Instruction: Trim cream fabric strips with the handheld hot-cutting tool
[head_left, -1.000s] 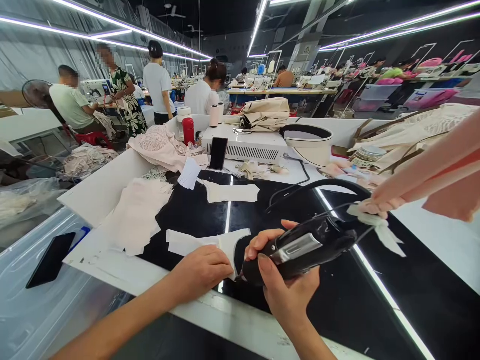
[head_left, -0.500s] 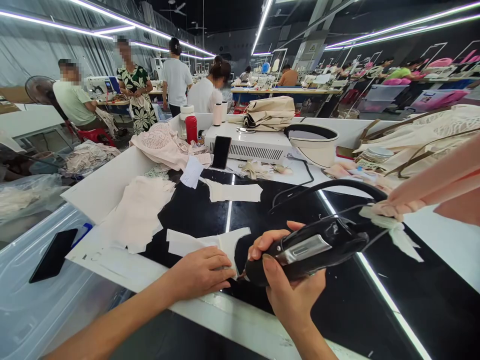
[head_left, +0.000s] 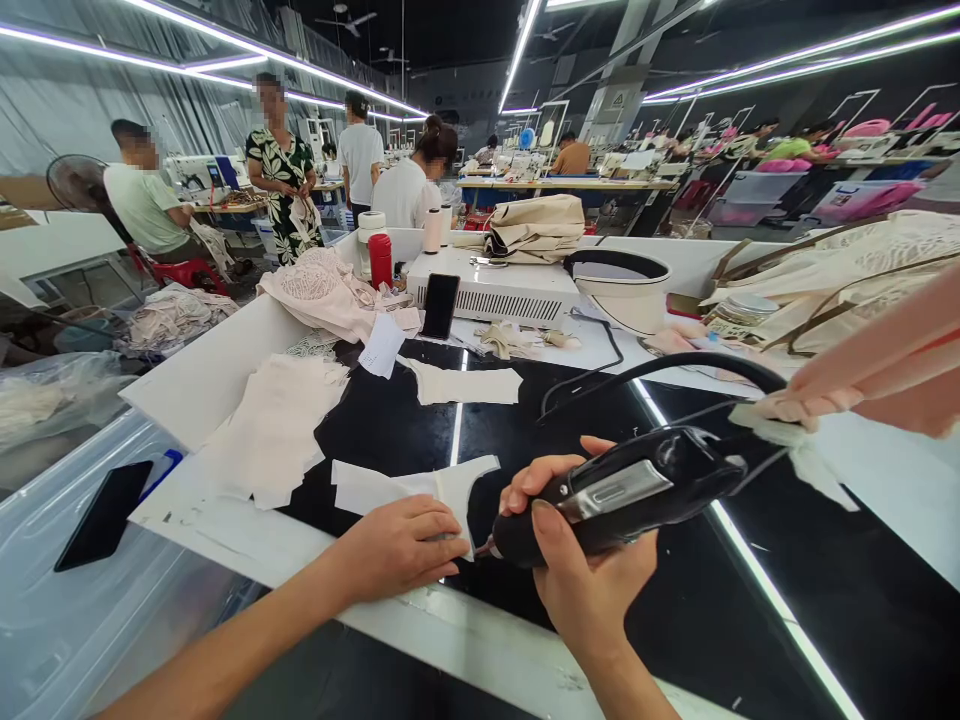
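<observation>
My left hand lies flat with its fingers stretched out, pressing the right end of a cream fabric piece onto the black board. In my right hand is a black corded handheld power tool with a metal plate on its side. Its narrow metal tip points left and meets the right edge of the fabric, close to my left fingertips. Farther back on the board lies a second cream fabric strip. To the left is a pile of cut cream pieces.
A peach cloth is tied round the tool's cable at the right. Behind the board are a white box, a phone, a red bottle and a round cream container. Several people sit or stand farther back.
The rear of the tool has shifted slightly right and the tied cloth has swung a little. The tip, the fabric and my left hand stay almost in place.
</observation>
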